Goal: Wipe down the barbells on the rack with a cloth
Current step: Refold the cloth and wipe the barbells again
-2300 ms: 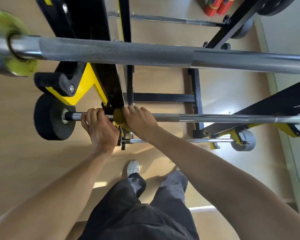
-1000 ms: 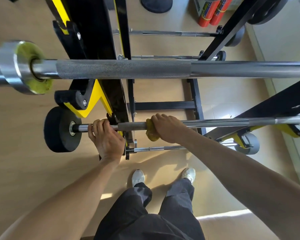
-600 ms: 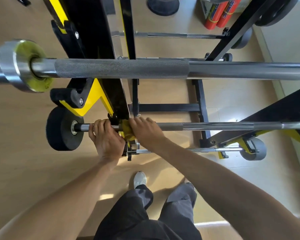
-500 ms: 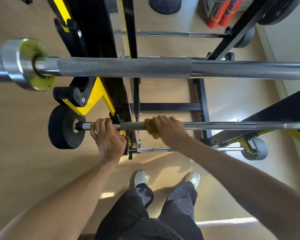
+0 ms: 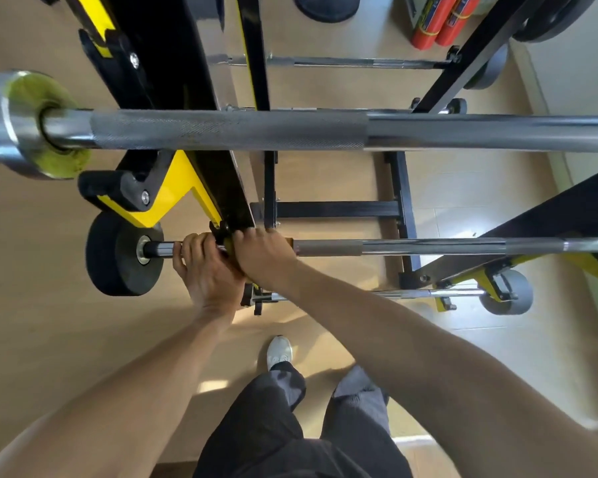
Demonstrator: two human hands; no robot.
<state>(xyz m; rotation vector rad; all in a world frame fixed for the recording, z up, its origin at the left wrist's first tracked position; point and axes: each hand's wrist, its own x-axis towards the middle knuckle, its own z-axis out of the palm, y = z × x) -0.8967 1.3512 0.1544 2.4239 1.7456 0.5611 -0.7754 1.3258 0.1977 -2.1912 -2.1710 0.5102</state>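
Right hand (image 5: 261, 258) wraps the cloth (image 5: 288, 243) round the bar (image 5: 428, 247), back at the rack (image 5: 201, 174) upright after sliding right half a second ago. Left hand (image 5: 206, 267) grips the bar beside it, hands touching. Scrubbing passes continue; right stretch probably unwiped.

The right hand (image 5: 261, 258) slid the yellow cloth (image 5: 288, 243) back along the bar (image 5: 428, 246), toward the left hand (image 5: 206, 270). Now the two hands touch.
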